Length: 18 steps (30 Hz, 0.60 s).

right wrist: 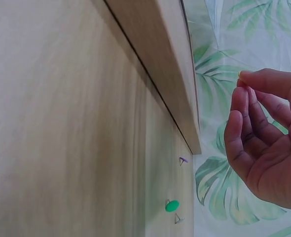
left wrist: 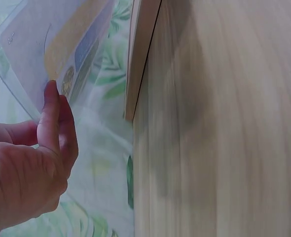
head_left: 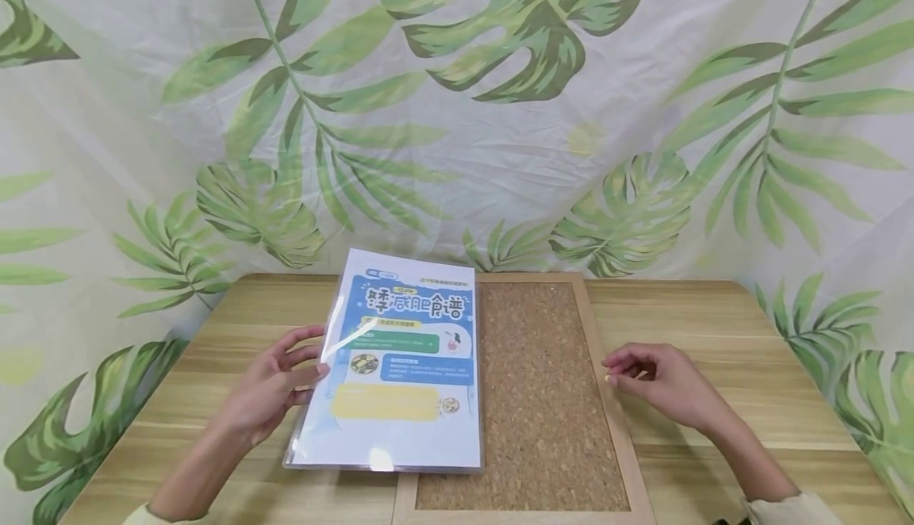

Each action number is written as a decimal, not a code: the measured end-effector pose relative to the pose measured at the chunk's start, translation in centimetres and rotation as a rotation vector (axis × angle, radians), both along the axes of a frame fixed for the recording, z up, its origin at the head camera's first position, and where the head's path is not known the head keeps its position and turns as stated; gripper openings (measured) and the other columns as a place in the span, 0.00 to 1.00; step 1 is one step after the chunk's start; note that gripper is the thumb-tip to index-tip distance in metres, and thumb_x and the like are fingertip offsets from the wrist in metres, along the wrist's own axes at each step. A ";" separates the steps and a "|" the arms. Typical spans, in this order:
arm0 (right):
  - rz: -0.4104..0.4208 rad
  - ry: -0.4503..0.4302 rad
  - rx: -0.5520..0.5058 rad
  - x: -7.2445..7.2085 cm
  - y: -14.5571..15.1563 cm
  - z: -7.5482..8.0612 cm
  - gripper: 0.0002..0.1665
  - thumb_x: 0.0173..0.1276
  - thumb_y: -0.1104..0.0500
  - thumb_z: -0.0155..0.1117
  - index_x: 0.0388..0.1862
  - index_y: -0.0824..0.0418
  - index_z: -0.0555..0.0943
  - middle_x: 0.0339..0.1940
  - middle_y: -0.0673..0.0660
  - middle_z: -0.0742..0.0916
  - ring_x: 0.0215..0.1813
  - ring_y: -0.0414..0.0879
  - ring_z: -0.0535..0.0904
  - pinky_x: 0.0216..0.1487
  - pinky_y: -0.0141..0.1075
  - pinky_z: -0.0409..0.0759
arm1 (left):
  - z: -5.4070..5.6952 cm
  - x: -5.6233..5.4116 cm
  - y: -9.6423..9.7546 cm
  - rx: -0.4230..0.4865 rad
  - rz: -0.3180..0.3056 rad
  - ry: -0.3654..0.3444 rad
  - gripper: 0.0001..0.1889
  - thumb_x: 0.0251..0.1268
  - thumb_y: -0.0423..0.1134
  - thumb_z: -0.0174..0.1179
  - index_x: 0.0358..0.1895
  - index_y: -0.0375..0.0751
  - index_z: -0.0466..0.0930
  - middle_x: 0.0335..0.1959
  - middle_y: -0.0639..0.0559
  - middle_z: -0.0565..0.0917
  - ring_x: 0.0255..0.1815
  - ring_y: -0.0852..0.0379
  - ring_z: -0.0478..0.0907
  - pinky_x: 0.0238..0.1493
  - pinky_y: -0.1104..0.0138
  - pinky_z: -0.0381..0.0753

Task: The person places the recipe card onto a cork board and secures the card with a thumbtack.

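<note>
My left hand (head_left: 271, 386) grips the left edge of a printed sheet in a clear plastic sleeve (head_left: 407, 366), thumb in front and fingers behind. The sheet has a blue and yellow design and is tilted above the left part of a cork board (head_left: 543, 398), covering it in the head view. In the left wrist view the fingers (left wrist: 52, 108) press against the sleeve's underside. Beside the board's right edge, my right hand (head_left: 660, 382) pinches a tiny yellow thumbtack (right wrist: 239, 74) between thumb and fingertips, which hide most of it.
The cork board has a light wooden frame (head_left: 596, 350) and lies on a wood-grain table (head_left: 700, 335). A purple thumbtack (right wrist: 184, 160), a green thumbtack (right wrist: 172, 206) and another small tack (right wrist: 178, 219) lie right of the board. A leaf-patterned cloth (head_left: 500, 136) hangs behind the table.
</note>
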State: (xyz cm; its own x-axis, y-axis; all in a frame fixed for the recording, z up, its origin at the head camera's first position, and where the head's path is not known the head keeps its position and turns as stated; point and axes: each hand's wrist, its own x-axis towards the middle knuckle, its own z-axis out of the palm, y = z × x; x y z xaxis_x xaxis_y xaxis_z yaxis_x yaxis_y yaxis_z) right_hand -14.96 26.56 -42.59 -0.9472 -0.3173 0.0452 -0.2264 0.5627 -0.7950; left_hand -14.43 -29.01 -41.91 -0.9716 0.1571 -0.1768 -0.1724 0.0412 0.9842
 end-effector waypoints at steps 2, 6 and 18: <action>0.001 -0.005 0.005 -0.1 -0.2 0.1 0.11 0.73 0.61 0.73 0.51 0.64 0.89 0.39 0.52 0.91 0.40 0.36 0.84 0.40 0.31 0.86 | 0.0 -0.1 0.9 -0.008 0.000 -0.010 0.36 0.75 0.25 0.62 0.81 0.39 0.57 0.55 0.52 0.81 0.46 0.59 0.88 0.42 0.65 0.93; 0.011 -0.007 0.014 -0.4 -0.5 0.1 0.11 0.74 0.61 0.72 0.51 0.64 0.89 0.38 0.51 0.90 0.41 0.36 0.84 0.40 0.31 0.85 | 0.0 -0.3 2.5 -0.031 -0.001 -0.026 0.38 0.75 0.25 0.60 0.83 0.37 0.54 0.58 0.49 0.80 0.48 0.57 0.89 0.45 0.63 0.93; 0.054 0.028 0.002 -1.3 -2.0 -0.1 0.10 0.72 0.61 0.74 0.49 0.64 0.89 0.38 0.51 0.91 0.40 0.37 0.84 0.41 0.31 0.85 | -0.1 -1.0 6.7 -0.021 0.008 -0.048 0.35 0.76 0.24 0.59 0.81 0.40 0.59 0.62 0.39 0.79 0.50 0.52 0.89 0.46 0.61 0.93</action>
